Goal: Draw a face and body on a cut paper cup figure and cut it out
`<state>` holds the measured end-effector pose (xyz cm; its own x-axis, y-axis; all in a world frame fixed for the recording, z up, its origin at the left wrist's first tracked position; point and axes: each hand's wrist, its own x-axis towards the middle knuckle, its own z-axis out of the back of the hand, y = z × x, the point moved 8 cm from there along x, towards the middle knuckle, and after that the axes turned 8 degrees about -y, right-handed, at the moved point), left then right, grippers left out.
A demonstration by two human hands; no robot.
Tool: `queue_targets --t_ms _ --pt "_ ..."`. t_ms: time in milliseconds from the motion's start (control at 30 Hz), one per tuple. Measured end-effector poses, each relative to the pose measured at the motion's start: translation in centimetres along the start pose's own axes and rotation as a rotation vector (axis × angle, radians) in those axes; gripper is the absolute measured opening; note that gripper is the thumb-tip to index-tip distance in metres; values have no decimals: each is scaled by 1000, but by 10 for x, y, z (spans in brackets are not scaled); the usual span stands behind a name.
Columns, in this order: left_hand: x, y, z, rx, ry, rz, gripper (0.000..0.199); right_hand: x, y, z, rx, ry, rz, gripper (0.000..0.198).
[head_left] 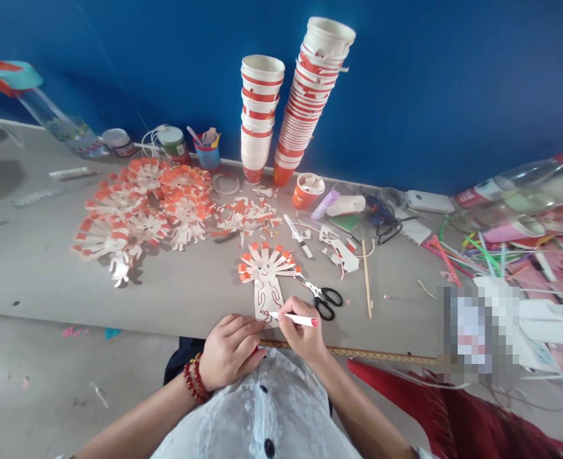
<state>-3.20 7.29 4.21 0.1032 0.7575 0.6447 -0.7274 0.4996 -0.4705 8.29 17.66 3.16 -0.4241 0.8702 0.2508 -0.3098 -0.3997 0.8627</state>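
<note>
In my right hand (300, 328) is a white marker with a red end (303, 319), its tip on a paper cutout (268, 290). The cutout has a smiling face, a fringe of curled orange-and-white strips and a body with dark red outlines drawn on it. My left hand (233, 347) lies at the table edge, fingers curled in and fingertips by the cutout's lower left corner. A bit of red shows near its thumb; what it is I cannot make out. Black-handled scissors (326, 299) lie just right of the cutout, their blades close to its fringe.
Finished-looking fringed paper figures (142, 204) are heaped at left, beside paper scraps (250, 213). Two tall stacks of paper cups (262, 121) stand against the blue wall. A wooden stick (367, 280), a capped marker (299, 236) and craft clutter (525, 248) lie to the right.
</note>
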Motion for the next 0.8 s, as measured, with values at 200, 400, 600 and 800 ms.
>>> queue_targets --t_ms 200,400,600,800 --pt "-1 1 0 8 3 3 12 -1 0 1 -1 -3 -7 18" --pt "-2 1 -1 2 9 2 10 -1 1 3 -15 -38 3 19" --pt "-2 1 -2 -7 16 5 9 -3 -4 5 -21 -73 -12 20" --pt "-2 1 -1 -7 12 8 11 -4 -4 7 -23 -102 -16 21"
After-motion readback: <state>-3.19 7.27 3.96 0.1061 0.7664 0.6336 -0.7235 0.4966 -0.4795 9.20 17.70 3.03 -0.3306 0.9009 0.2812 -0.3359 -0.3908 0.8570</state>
